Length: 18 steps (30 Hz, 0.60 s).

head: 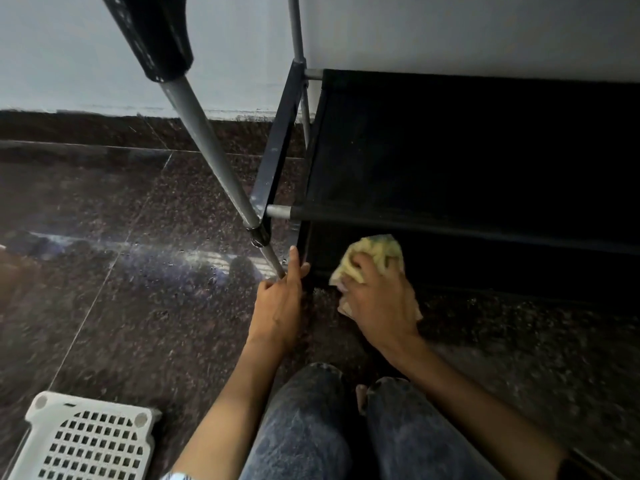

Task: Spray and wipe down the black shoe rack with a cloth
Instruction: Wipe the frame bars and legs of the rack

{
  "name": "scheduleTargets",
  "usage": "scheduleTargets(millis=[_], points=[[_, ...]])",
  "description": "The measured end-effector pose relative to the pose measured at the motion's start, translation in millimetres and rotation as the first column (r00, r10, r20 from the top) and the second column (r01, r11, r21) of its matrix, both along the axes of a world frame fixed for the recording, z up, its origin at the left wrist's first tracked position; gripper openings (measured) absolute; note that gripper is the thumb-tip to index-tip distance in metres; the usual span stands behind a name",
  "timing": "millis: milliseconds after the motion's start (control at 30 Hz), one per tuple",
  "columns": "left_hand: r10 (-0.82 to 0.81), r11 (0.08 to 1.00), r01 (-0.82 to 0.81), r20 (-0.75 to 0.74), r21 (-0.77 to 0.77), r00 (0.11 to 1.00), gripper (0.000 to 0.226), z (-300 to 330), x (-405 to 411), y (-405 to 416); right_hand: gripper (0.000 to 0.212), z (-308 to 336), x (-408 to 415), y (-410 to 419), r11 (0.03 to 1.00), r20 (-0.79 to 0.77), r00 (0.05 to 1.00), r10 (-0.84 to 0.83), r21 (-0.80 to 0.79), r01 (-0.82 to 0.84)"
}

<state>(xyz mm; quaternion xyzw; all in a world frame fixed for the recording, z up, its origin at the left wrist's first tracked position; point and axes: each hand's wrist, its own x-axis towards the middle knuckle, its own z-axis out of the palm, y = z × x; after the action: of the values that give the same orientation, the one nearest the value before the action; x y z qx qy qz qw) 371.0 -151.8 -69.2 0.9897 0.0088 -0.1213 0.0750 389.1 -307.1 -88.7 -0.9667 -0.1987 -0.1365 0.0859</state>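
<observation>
One crumpled yellow cloth (375, 252), gripped.

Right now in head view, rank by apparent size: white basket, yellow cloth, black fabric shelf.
1. black fabric shelf
2. white basket, cut off by the frame and nearer the camera
3. yellow cloth, partly covered by the right hand

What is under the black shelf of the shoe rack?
Under the black shelf the right hand holds a yellow cloth against a lower black tier. Further right that space is too dark to tell what lies there.
</observation>
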Motion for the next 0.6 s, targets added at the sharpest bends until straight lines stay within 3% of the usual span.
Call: scheduleTargets(millis=[133,200,267,433,600], points=[[0.046,0.999,-0.046,0.007,0.002,0.999,0.069,0.0,1.2,1.8,0.033,6.8,7.2,51.3,0.985,0.101,0.987,0.124,-0.137,-0.109],[0.051,0.998,-0.051,0.003,0.030,0.999,0.069,-2.1,-0.1,1.5,0.022,2.9,4.2,46.2,0.981,0.138,0.981,0.134,-0.155,-0.112],[0.049,0.999,-0.049,0.012,0.020,0.999,0.071,-5.2,-1.8,1.3,0.014,-6.2,-2.2,16.9,0.986,0.150,0.983,0.107,-0.146,-0.085],[0.104,0.984,-0.098,0.034,-0.150,0.994,0.070,-3.5,-4.3,-2.3,0.028,-16.9,-14.1,-56.2,0.987,0.106,0.994,-0.024,-0.156,0.040],[0.067,0.980,-0.060,0.033,-0.191,0.997,0.064,-12.3,-3.9,-0.1,0.021,-4.3,-5.9,-33.0,0.992,0.111,0.994,-0.001,-0.126,0.015]])
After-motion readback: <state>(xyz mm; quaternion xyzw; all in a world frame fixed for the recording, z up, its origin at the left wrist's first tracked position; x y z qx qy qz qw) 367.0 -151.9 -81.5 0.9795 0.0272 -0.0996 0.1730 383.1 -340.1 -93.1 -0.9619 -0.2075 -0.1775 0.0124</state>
